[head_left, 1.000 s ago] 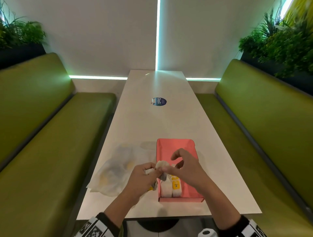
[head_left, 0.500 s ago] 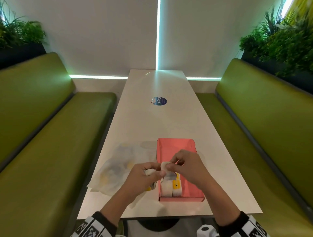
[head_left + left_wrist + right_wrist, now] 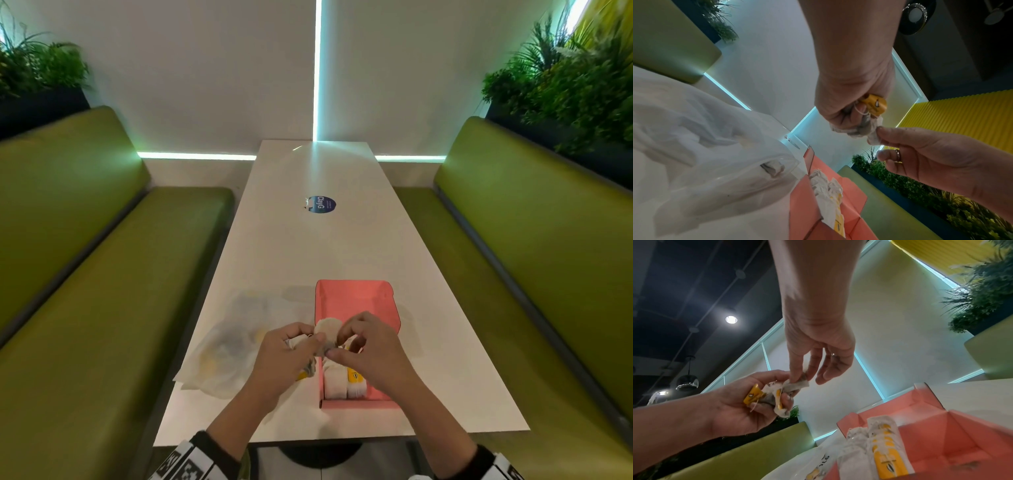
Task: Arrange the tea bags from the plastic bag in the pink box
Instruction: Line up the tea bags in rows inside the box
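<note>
The left hand grips a bunch of tea bags above the pink box. The right hand pinches one tea bag from that bunch, other fingers loose.

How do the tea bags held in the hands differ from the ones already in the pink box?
The held tea bags are bunched and crumpled in the left hand, up off the table; the boxed tea bags lie in neat rows at the near end of the pink box. The right hand pinches a held bag; neither hand touches the boxed ones. Both sets are white with yellow tags.
</note>
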A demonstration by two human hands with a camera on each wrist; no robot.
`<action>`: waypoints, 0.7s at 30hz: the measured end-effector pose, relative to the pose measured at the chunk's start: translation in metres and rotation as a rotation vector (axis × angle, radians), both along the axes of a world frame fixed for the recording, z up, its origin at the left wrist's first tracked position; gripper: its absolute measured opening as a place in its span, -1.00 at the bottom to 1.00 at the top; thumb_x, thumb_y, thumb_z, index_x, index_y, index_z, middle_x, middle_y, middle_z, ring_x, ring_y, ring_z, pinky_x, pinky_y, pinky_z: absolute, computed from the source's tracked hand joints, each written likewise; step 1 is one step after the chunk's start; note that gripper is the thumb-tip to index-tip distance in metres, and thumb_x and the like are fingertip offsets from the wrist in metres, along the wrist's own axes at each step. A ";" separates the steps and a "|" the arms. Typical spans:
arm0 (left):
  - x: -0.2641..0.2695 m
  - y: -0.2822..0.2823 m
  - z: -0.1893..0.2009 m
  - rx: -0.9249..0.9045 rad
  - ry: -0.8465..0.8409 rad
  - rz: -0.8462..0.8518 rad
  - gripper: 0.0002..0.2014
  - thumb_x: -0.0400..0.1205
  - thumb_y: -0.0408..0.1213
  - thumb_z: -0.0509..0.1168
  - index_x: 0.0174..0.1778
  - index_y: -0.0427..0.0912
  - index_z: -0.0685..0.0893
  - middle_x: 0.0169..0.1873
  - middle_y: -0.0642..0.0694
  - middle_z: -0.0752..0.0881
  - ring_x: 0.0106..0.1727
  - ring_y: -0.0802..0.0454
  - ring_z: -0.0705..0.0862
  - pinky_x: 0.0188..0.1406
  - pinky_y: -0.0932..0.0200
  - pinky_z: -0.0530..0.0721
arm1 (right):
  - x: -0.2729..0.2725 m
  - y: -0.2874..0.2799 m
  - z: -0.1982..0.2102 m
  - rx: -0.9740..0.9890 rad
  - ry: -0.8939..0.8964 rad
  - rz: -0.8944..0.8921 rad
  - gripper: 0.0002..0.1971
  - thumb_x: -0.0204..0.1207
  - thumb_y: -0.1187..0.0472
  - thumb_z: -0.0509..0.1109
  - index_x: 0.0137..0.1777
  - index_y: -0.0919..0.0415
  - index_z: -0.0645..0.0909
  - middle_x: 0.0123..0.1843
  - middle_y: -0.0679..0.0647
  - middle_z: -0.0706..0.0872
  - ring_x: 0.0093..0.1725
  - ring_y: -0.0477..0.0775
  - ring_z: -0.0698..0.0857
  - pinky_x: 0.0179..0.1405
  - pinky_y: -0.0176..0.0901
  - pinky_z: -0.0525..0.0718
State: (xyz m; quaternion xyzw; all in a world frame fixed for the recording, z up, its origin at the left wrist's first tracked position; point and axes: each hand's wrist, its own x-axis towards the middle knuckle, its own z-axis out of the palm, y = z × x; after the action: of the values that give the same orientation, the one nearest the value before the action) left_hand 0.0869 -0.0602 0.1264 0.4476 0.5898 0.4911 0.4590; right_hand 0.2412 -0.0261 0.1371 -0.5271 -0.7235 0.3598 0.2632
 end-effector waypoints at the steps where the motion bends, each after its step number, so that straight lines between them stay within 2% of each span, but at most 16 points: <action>1: 0.000 0.000 0.000 -0.004 -0.004 0.013 -0.88 0.58 -0.28 0.38 -0.24 -0.15 0.79 -0.35 -0.14 0.76 -0.37 0.07 0.65 -0.39 0.38 0.63 | -0.001 0.000 -0.002 0.010 0.003 0.003 -0.77 0.31 0.13 0.61 -0.36 -0.11 0.58 -0.11 -0.18 0.59 -0.26 -0.11 0.63 -0.27 -0.47 0.59; 2: 0.000 0.001 -0.002 -0.007 -0.005 0.030 -0.88 0.58 -0.28 0.38 -0.25 -0.15 0.78 -0.34 -0.15 0.76 -0.37 0.07 0.65 -0.40 0.37 0.63 | -0.001 0.001 -0.003 0.012 0.012 0.001 -0.79 0.35 0.17 0.58 -0.34 -0.10 0.60 -0.12 -0.19 0.60 -0.26 -0.13 0.62 -0.25 -0.48 0.57; 5: -0.003 0.002 -0.004 0.001 -0.005 0.084 -0.88 0.57 -0.28 0.39 -0.26 -0.17 0.77 -0.30 -0.14 0.76 -0.33 0.10 0.67 -0.37 0.36 0.64 | 0.000 0.002 -0.002 0.009 0.021 -0.027 -0.92 0.44 0.26 0.49 -0.26 0.10 0.71 -0.12 -0.12 0.64 -0.22 -0.13 0.63 -0.14 -0.39 0.59; 7: -0.003 0.002 -0.004 0.019 -0.004 0.103 -0.88 0.58 -0.29 0.38 -0.27 -0.13 0.78 -0.31 -0.07 0.77 -0.33 0.17 0.68 -0.36 0.39 0.63 | 0.002 0.002 0.002 -0.026 0.059 -0.014 -0.91 0.45 0.28 0.47 -0.28 0.14 0.69 -0.10 -0.06 0.67 -0.27 -0.19 0.62 -0.18 -0.43 0.59; 9: -0.004 0.001 -0.004 0.035 -0.009 0.119 -0.87 0.58 -0.31 0.37 -0.27 -0.08 0.77 -0.35 0.03 0.77 -0.35 0.22 0.67 -0.39 0.43 0.61 | 0.005 0.001 0.009 -0.152 0.177 0.058 -0.89 0.46 0.31 0.45 -0.29 0.18 0.67 -0.02 0.02 0.66 -0.35 -0.23 0.62 -0.27 -0.42 0.60; 11: -0.004 0.000 -0.003 0.058 -0.033 0.136 -0.85 0.59 -0.34 0.36 -0.27 -0.07 0.76 -0.39 0.07 0.78 -0.36 0.25 0.68 -0.39 0.45 0.59 | 0.006 -0.002 0.016 -0.270 0.251 0.132 -0.87 0.49 0.27 0.42 -0.29 0.19 0.69 0.05 0.04 0.63 -0.34 -0.19 0.65 -0.30 -0.39 0.59; 14: -0.001 -0.003 0.000 0.110 -0.037 0.131 -0.81 0.61 -0.38 0.32 -0.26 -0.06 0.76 -0.35 0.07 0.80 -0.27 0.23 0.72 -0.24 0.42 0.63 | 0.004 -0.002 0.019 -0.233 0.170 0.105 -0.77 0.51 0.21 0.38 -0.37 0.10 0.73 0.01 -0.03 0.65 -0.32 -0.19 0.63 -0.28 -0.39 0.57; 17: 0.003 -0.006 0.000 0.161 -0.010 0.120 -0.79 0.60 -0.45 0.31 -0.20 -0.06 0.76 -0.36 0.13 0.79 -0.26 0.23 0.71 -0.19 0.34 0.66 | -0.001 0.000 0.019 -0.059 -0.041 0.075 -0.81 0.47 0.21 0.43 -0.37 0.04 0.70 -0.05 -0.06 0.71 -0.25 -0.17 0.61 -0.17 -0.29 0.56; 20: 0.003 -0.006 -0.006 0.207 0.044 0.136 -0.82 0.57 -0.46 0.35 -0.15 -0.08 0.79 -0.27 0.11 0.80 -0.17 0.18 0.73 -0.09 0.22 0.68 | -0.004 0.000 0.017 0.012 -0.131 0.115 -0.78 0.48 0.15 0.47 -0.38 -0.09 0.60 -0.12 -0.07 0.70 -0.29 -0.15 0.56 -0.21 -0.26 0.51; 21: 0.003 -0.006 -0.007 0.219 0.049 0.141 -0.83 0.56 -0.46 0.37 -0.14 -0.09 0.79 -0.24 0.10 0.80 -0.14 0.17 0.73 -0.06 0.20 0.69 | -0.004 0.000 0.016 0.022 -0.151 0.115 -0.85 0.48 0.12 0.47 -0.31 -0.08 0.67 -0.09 -0.10 0.70 -0.28 -0.14 0.55 -0.21 -0.27 0.51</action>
State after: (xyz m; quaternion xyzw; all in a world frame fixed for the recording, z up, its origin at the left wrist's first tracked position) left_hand 0.0902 -0.0660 0.1190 0.4642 0.5735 0.5728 0.3571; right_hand 0.2370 -0.0258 0.1534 -0.5074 -0.7743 0.3257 0.1924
